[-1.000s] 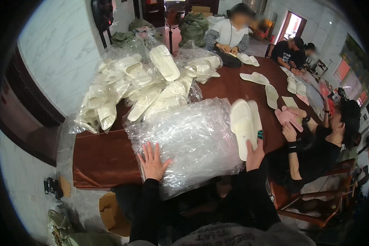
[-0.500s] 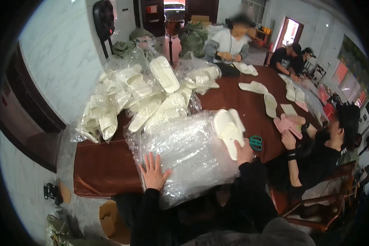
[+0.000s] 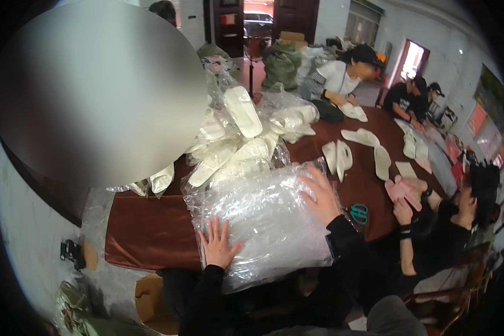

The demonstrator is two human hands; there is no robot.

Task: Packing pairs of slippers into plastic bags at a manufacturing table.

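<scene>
A stack of clear plastic bags [image 3: 269, 229] lies at the near edge of the brown-covered table. My left hand [image 3: 219, 246] rests flat on its left side, fingers spread. Over the stack's upper right part is my right hand [image 3: 320, 199], fingers apart and nothing held; whether it touches the plastic I cannot tell. Beyond that hand a pair of white slippers [image 3: 337, 158] sits on the cloth. Green-handled scissors [image 3: 358, 214] lie to the right of the stack. Behind it is a heap of white slippers in clear bags [image 3: 235, 151].
The brown tablecloth [image 3: 145, 229] runs to the left edge. More white slippers [image 3: 369, 145] lie at the right. A co-worker at the right holds a pink slipper [image 3: 403, 193]; another bends over white slippers [image 3: 354, 112] at the far side. A large blurred patch hides the upper left.
My right hand has let go of the white slippers, which now stand farther back on the table, and has moved over the bags. The far co-worker has leaned to the right.
</scene>
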